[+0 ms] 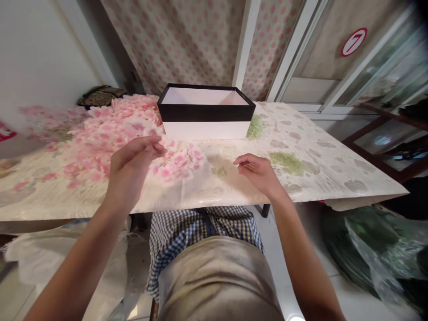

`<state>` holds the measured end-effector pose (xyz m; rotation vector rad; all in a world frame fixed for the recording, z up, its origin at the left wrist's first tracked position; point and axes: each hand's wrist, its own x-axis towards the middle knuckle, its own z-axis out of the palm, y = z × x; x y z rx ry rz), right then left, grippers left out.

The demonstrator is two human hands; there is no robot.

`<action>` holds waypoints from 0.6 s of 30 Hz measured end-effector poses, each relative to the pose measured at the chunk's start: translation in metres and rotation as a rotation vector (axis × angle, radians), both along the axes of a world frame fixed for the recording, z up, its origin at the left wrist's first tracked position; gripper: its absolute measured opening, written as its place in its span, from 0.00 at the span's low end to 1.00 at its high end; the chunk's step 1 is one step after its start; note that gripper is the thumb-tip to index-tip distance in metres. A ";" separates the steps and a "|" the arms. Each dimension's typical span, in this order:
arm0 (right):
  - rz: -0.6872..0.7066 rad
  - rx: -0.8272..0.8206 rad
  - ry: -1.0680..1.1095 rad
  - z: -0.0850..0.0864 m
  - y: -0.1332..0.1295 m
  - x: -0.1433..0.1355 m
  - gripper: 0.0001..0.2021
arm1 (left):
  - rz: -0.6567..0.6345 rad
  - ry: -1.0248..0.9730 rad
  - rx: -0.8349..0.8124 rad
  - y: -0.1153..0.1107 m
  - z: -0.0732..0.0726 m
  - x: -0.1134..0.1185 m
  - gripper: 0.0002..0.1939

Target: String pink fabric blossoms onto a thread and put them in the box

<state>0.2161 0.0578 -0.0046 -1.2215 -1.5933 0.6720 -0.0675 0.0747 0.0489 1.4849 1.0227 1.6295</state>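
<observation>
My left hand [132,162] hovers over the pink and white petals, its fingers drawn together; anything in its pinch is too small or hidden to make out. A loose cluster of pink artificial petals [180,162] lies to its right, on the table's near part. My right hand [257,173] is held above the tablecloth with curled fingers and thumb closed toward each other, and I cannot make out anything in them. Close to its fingertips is a small scatter of green bits [219,170]. A pile of thin pale green pieces [287,163] lies just right of that hand.
An open white box with a black rim [207,129] stands at the back middle. More green pieces [256,127] lie beside it. A large petal heap [110,129] covers the left side. The patterned tablecloth [334,165] runs right. White sacks [76,263] are below left.
</observation>
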 end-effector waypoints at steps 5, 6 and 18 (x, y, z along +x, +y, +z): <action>-0.126 -0.032 -0.220 -0.002 0.006 -0.009 0.07 | 0.256 0.828 0.017 0.014 -0.009 -0.023 0.15; -0.131 -0.048 -0.263 -0.003 0.008 -0.012 0.06 | 0.239 0.891 -0.003 0.018 -0.011 -0.026 0.15; -0.574 -0.081 -0.508 -0.005 -0.048 0.029 0.13 | 0.175 0.942 -0.152 0.032 -0.016 -0.050 0.15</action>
